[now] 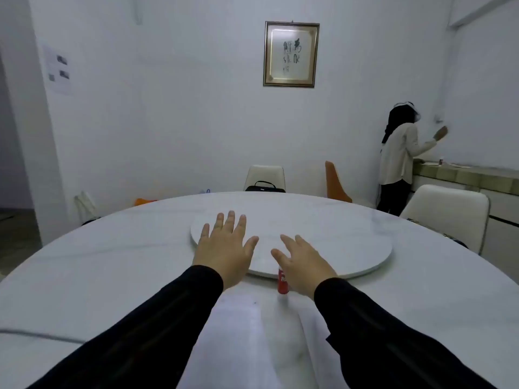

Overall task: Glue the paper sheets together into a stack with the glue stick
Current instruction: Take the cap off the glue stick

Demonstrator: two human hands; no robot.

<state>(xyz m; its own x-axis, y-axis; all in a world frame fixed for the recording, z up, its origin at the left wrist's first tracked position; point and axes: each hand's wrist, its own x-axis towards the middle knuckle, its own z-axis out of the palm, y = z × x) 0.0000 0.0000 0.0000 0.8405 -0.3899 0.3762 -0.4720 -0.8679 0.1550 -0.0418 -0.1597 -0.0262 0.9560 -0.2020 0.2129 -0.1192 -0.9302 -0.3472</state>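
Note:
A red glue stick (283,284) stands upright on the white round table (112,276), just in front of the raised turntable disc (351,248). White paper sheets (238,341) lie on the table between my two black sleeves, their near part hidden by my arms. My left hand (224,248) is stretched forward with fingers spread and straight, above the disc's left edge. My right hand (302,261) is also open with straight fingers, just above and right of the glue stick, covering its top. Neither hand holds anything.
Around the far side of the table stand a white chair (265,176) with a black bag (265,188), an orange chair (337,182) and another white chair (446,211). A person (398,158) stands at a counter at the right. A framed picture (291,54) hangs on the wall.

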